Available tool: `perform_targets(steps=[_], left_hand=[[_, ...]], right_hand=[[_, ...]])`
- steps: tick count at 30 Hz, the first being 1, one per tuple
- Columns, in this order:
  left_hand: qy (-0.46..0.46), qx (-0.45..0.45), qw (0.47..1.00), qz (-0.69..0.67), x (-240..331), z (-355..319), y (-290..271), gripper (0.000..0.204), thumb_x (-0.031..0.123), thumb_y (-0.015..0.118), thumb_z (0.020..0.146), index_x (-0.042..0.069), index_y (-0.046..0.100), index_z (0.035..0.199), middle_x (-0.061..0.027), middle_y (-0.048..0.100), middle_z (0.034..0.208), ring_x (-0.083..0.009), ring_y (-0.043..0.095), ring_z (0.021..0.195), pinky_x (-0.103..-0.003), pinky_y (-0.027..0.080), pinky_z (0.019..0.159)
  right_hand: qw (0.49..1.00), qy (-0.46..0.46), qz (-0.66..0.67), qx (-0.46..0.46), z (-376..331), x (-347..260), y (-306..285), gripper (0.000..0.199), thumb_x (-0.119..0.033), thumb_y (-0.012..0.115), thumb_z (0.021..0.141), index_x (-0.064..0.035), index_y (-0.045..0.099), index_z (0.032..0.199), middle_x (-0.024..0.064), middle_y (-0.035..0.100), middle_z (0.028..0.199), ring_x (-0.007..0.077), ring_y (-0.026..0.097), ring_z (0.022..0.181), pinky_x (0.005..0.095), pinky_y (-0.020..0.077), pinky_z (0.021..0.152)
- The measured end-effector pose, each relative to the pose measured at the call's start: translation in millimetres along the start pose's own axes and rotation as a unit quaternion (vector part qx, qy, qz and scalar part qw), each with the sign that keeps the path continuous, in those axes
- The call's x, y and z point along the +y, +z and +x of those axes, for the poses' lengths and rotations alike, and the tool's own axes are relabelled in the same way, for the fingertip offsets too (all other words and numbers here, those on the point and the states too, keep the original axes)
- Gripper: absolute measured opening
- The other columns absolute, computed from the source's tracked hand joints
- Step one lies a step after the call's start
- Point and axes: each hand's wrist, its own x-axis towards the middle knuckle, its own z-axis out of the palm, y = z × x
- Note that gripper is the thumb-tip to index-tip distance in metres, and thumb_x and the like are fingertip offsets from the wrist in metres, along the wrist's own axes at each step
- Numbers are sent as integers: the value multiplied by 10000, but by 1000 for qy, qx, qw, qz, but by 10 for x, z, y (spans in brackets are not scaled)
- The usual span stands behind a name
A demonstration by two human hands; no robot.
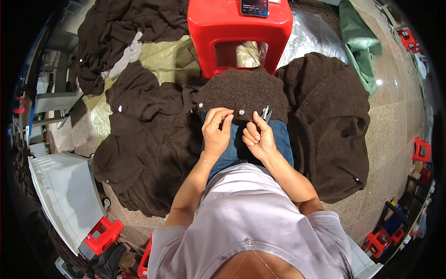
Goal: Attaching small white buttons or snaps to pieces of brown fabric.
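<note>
A dark brown knitted garment [244,88] lies across my lap. Along its near edge sit small sparkling buttons; one button [241,112] shows between my hands and another button [200,105] is beyond my left hand. My left hand [216,132] is closed in a pinch at the garment's near edge; whatever its fingertips hold is too small to make out. In my right hand [258,137], the fingers are curled round a pair of thread snips [266,114], whose blades point away from me, over the garment.
Brown knitwear is heaped to my left [148,135] and right [330,125]. Ahead stands a red plastic stool [241,28] with a phone [255,7] on it. A white bin [67,195] is at the lower left, and green sheeting [360,44] lies at the far right.
</note>
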Motion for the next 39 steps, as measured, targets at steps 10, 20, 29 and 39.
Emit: perform_targets(steps=[10,20,29,39], left_hand=[[-14,11,1000,-24,23,58,87,109,74,744,818,13,667,867,-32,629,889,-114,551,753,-253,447,671],[-181,78,928,-316,-69,65,55,76,83,545,985,21,552,943,-43,651,846,-41,495,655,-189,429,610],[-21,-13,1000,-19,150,118,42,166,40,714,826,41,684,988,-55,599,958,-134,563,856,-256,464,719],[9,47,998,31,83,61,121,95,14,708,831,14,613,839,-69,593,892,-153,546,722,-258,460,644]], right_hand=[[1000,19,11,-17,-20,-14,31,577,-391,423,1027,-165,331,504,-29,291,435,100,273,402,244,272,396],[996,29,73,-34,3,-10,-16,586,-392,421,1024,-150,338,496,-21,291,440,100,275,406,247,265,402],[998,37,54,-25,-18,-17,4,610,-393,410,1024,-169,293,469,-20,291,441,106,290,415,247,276,409],[993,-33,-87,74,-495,-71,-134,249,-210,473,980,-37,620,1081,-31,304,485,81,255,413,233,260,392]])
